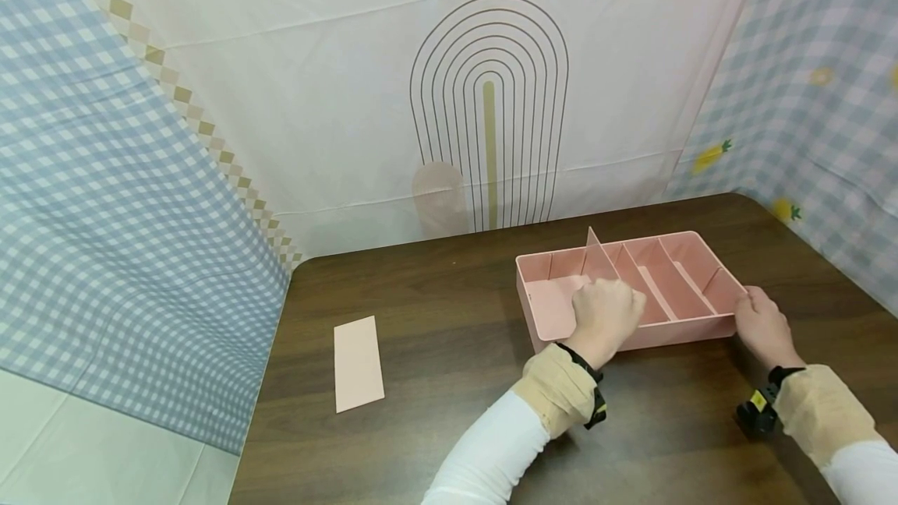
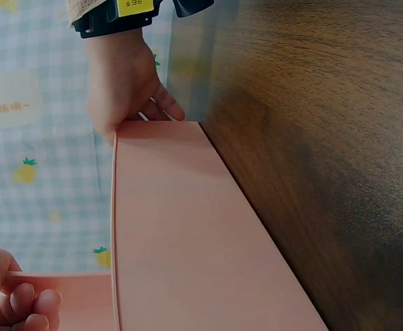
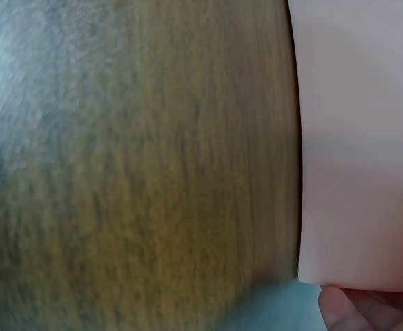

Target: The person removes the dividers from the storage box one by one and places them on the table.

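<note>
A pink drawer organizer box (image 1: 684, 330) sits on the table, with thin dividers standing across its right part. My left hand (image 1: 607, 310) is over its near wall, fingers curled, and pinches the edge of a pink divider (image 1: 598, 258). That divider stands tilted, its far corner rising above the box's far rim. In the left wrist view my left hand (image 2: 15, 300) shows at the lower left with the divider between thumb and fingers. My right hand (image 1: 763, 326) grips the box's right end near the front corner; its fingertips (image 3: 336, 303) show against that end in the right wrist view.
A loose pink rectangular panel (image 1: 358, 365) lies flat on the dark wooden table (image 1: 449, 318), left of the box. A white patterned cloth (image 1: 337, 100) hangs behind the table, and blue checked cloths (image 1: 126, 201) hang at both sides.
</note>
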A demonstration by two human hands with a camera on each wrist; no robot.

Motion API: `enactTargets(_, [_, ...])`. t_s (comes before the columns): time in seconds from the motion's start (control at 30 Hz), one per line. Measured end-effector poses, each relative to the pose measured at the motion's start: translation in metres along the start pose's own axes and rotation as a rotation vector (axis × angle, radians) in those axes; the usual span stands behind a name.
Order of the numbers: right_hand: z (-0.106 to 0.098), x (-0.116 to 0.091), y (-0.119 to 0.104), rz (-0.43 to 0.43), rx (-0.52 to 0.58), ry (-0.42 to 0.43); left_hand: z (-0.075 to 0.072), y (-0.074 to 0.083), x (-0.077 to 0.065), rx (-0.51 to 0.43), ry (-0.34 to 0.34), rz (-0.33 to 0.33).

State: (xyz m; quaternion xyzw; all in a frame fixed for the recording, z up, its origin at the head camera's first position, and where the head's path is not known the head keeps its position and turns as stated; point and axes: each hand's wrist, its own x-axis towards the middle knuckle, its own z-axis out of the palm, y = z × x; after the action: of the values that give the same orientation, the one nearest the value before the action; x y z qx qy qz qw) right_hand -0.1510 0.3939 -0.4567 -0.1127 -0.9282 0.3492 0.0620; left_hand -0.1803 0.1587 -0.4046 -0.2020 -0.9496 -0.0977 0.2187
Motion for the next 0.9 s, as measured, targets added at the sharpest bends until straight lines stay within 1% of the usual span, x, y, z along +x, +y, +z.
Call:
enactTargets(0.1, [-0.0002, 0.0005, 0.0004, 0.004, -0.001, -0.005, -0.001, -0.0004, 0.0008, 0.011, 0.007, 0.001])
enactTargets(0.5, [-0.0006, 0.002, 0.0025, -0.008, 0.007, -0.014, -0.0054, 0.0, 0.0014, 0.028, -0.016, -0.02])
enactTargets(0.73, [-0.0007, 0.002, 0.0024, -0.001, 0.004, -0.017, -0.0072, -0.0002, 0.0019, 0.01, -0.017, -0.014])
enactTargets(0.9, [-0.0006, 0.0019, 0.0023, -0.001, 0.0, -0.013, -0.0086, 0.0001, 0.0028, -0.013, -0.015, -0.023])
